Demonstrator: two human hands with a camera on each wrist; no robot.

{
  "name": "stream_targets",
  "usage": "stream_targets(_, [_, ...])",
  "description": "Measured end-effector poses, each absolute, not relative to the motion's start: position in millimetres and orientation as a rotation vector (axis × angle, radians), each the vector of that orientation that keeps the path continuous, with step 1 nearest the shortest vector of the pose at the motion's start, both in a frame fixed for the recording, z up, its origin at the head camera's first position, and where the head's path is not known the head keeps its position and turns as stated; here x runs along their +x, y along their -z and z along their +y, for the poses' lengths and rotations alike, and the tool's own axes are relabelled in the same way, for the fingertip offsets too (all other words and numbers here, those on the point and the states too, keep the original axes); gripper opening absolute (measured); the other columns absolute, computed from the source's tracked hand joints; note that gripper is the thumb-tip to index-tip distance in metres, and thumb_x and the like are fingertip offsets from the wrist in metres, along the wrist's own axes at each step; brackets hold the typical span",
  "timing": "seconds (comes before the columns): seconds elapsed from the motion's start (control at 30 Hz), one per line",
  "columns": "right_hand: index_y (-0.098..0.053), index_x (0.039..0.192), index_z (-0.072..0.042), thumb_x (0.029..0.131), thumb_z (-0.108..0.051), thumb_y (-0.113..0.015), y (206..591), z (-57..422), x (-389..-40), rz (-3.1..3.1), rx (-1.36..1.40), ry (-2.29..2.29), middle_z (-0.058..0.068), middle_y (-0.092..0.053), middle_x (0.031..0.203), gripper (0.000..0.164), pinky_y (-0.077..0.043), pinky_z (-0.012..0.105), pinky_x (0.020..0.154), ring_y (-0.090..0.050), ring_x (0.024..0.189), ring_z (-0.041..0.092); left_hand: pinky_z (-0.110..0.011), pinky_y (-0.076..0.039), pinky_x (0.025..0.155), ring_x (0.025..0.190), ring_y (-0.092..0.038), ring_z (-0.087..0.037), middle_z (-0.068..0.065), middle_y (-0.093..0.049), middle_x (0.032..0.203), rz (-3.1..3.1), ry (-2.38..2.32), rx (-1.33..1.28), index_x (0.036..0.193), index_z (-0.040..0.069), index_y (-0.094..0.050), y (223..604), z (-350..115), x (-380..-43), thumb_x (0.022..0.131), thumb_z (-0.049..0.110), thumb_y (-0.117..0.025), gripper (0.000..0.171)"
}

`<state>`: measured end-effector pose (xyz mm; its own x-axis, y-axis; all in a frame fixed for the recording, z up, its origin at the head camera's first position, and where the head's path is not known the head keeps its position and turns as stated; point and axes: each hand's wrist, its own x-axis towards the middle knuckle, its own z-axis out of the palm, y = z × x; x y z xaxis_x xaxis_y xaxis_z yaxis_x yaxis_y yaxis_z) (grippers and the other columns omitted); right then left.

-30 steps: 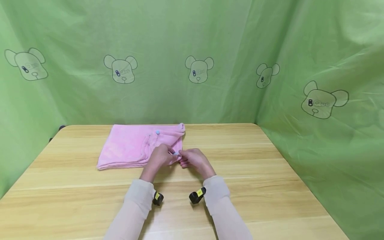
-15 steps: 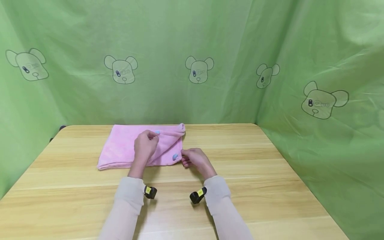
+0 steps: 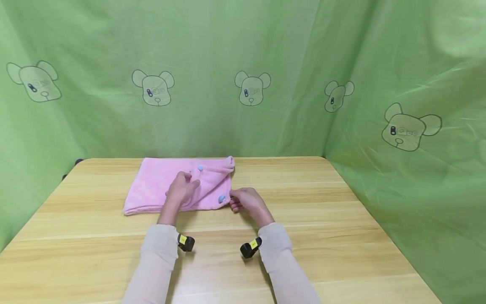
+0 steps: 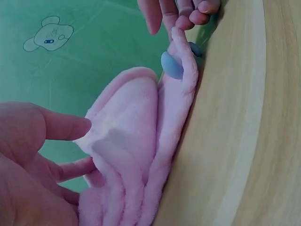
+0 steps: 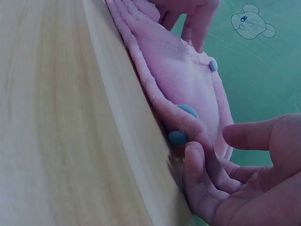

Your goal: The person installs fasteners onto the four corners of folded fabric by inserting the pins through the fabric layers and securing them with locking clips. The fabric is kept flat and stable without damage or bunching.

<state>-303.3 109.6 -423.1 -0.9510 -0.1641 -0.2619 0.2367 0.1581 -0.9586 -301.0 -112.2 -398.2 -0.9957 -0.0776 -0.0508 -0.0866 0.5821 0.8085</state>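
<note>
A folded pink plush cloth (image 3: pixel 159 181) with blue buttons lies near the back of the table. One blue button (image 3: pixel 200 168) sits toward its far edge, and another blue button (image 3: pixel 222 198) at its near right corner. My left hand (image 3: pixel 179 190) is over the cloth's middle, thumb and fingers spread; in the left wrist view its fingertips (image 4: pixel 82 128) are right at the folded layers. With curled fingers, my right hand (image 3: pixel 250 203) holds the near right corner. The right wrist view shows those fingers (image 5: pixel 195 165) at the corner beside a blue button (image 5: pixel 178 138), thumb apart from them.
The wooden table (image 3: pixel 326 236) reaches back to a green curtain (image 3: pixel 281 126) printed with bear heads, which also runs along both sides. A small black camera (image 3: pixel 186 242) is on the left wrist, another black camera (image 3: pixel 249 248) on the right.
My left hand has left the near right corner, moved left and up toward the far button, then dropped back slightly with its fingers spreading. The right hand stays at the corner.
</note>
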Motion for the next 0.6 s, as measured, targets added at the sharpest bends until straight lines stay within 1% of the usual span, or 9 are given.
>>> stream_targets(0.03, [-0.060,0.109,0.011,0.098,-0.012,-0.055,423.1,109.5,-303.4,2.136,0.070,1.857,0.010,-0.063,0.079,0.025,-0.056,0.024,0.059,-0.059,0.065,0.016,-0.064,-0.018,0.109,0.127,-0.037,-0.043,-0.026,-0.042,0.141,2.758,-1.447,-0.142,0.139,-0.004,-0.038,398.8,-112.7,-301.2,0.097,0.030,-0.055,0.056])
stream_targets(0.13, [-0.060,0.109,0.010,0.098,-0.012,-0.054,423.0,109.4,-303.5,2.138,0.073,1.852,0.010,-0.063,0.080,0.025,-0.055,0.024,0.060,-0.059,0.065,0.016,-0.055,-0.030,0.107,0.127,-0.037,-0.044,-0.030,-0.039,0.141,2.706,-1.500,-0.168,0.141,-0.005,-0.033,400.7,-113.3,-302.3,0.097,0.029,-0.055,0.060])
stream_targets(0.2, [-0.060,0.109,0.010,0.098,-0.012,-0.054,423.3,109.5,-303.4,2.144,0.074,1.848,0.010,-0.063,0.080,0.025,-0.056,0.025,0.060,-0.059,0.065,0.016,-0.053,-0.033,0.106,0.126,-0.037,-0.043,-0.031,-0.037,0.141,2.674,-1.550,-0.192,0.142,-0.004,-0.029,401.9,-113.2,-302.9,0.097,0.027,-0.057,0.062])
stream_targets(0.27, [-0.060,0.109,0.010,0.099,-0.012,-0.054,423.8,109.6,-303.6,2.145,0.075,1.847,0.010,-0.062,0.080,0.025,-0.056,0.025,0.061,-0.059,0.066,0.016,-0.053,-0.038,0.102,0.124,-0.039,-0.044,-0.033,-0.034,0.142,2.638,-1.604,-0.213,0.144,-0.002,-0.025,402.8,-112.6,-303.5,0.096,0.023,-0.060,0.064])
stream_targets(0.33, [-0.060,0.108,0.010,0.099,-0.011,-0.053,423.6,109.6,-303.0,2.148,0.076,1.844,0.010,-0.062,0.081,0.024,-0.056,0.025,0.061,-0.059,0.066,0.016,-0.053,-0.039,0.101,0.123,-0.040,-0.044,-0.034,-0.033,0.142,2.612,-1.643,-0.229,0.146,-0.001,-0.020,403.1,-112.3,-304.0,0.093,0.018,-0.063,0.070])
stream_targets(0.4, [-0.060,0.108,0.010,0.099,-0.011,-0.053,423.3,109.5,-302.5,2.144,0.078,1.846,0.011,-0.062,0.081,0.024,-0.056,0.025,0.061,-0.059,0.066,0.016,-0.051,-0.043,0.096,0.117,-0.045,-0.043,-0.035,-0.035,0.139,2.572,-1.673,-0.241,0.147,-0.001,-0.016,403.5,-111.9,-304.5,0.090,0.014,-0.066,0.078])
stream_targets(0.43, [-0.061,0.108,0.010,0.099,-0.011,-0.054,422.9,109.4,-302.1,2.141,0.080,1.847,0.011,-0.062,0.081,0.024,-0.056,0.025,0.061,-0.059,0.066,0.016,-0.050,-0.045,0.095,0.113,-0.047,-0.041,-0.034,-0.037,0.137,2.556,-1.676,-0.242,0.147,-0.002,-0.014,403.7,-111.8,-304.6,0.088,0.013,-0.067,0.080])
stream_targets(0.5, [-0.061,0.107,0.010,0.099,-0.011,-0.054,422.2,109.3,-301.4,2.139,0.079,1.848,0.011,-0.062,0.080,0.023,-0.056,0.025,0.061,-0.059,0.066,0.016,-0.045,-0.046,0.092,0.103,-0.052,-0.035,-0.030,-0.044,0.127,2.539,-1.665,-0.237,0.144,-0.007,-0.018,403.7,-111.5,-304.4,0.085,0.011,-0.069,0.080])
stream_targets(0.6, [-0.061,0.106,0.010,0.099,-0.011,-0.054,422.5,109.4,-301.6,2.138,0.077,1.852,0.011,-0.062,0.080,0.023,-0.056,0.025,0.060,-0.058,0.065,0.016,-0.035,-0.051,0.075,0.079,-0.055,-0.021,-0.019,-0.053,0.104,2.508,-1.665,-0.208,0.129,-0.010,-0.038,403.8,-110.6,-304.5,0.083,0.009,-0.070,0.059])
